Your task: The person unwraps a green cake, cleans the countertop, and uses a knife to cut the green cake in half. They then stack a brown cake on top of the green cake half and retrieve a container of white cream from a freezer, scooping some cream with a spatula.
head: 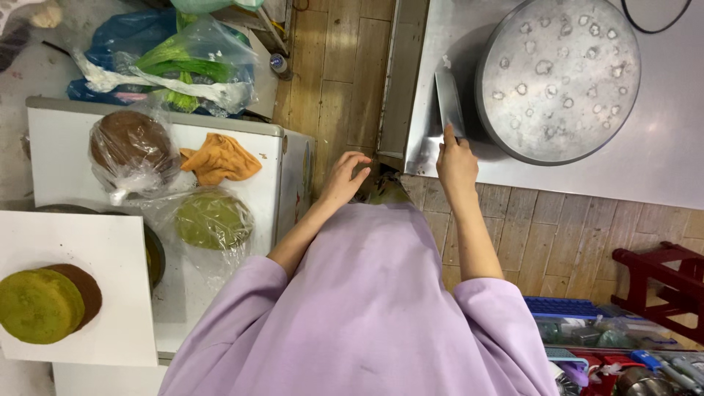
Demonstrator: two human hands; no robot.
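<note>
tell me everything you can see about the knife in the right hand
The knife has a broad, flat, grey metal blade, cleaver-like. It lies over the steel counter, pointing away from the person, beside the round metal turntable. The right hand grips its handle, which is hidden, forefinger stretched along the blade.

You are standing in a working kitchen, most likely a small baking space. A brushed stainless-steel worktop (660,161) carries a large round dented metal turntable (559,77). On a white chest freezer (62,158) lie round brown and green sponge cake layers wrapped in clear plastic (132,147), and more bare layers (44,304) sit on a white board (110,249). Worn wooden floor planks (557,235) run underneath.
</note>
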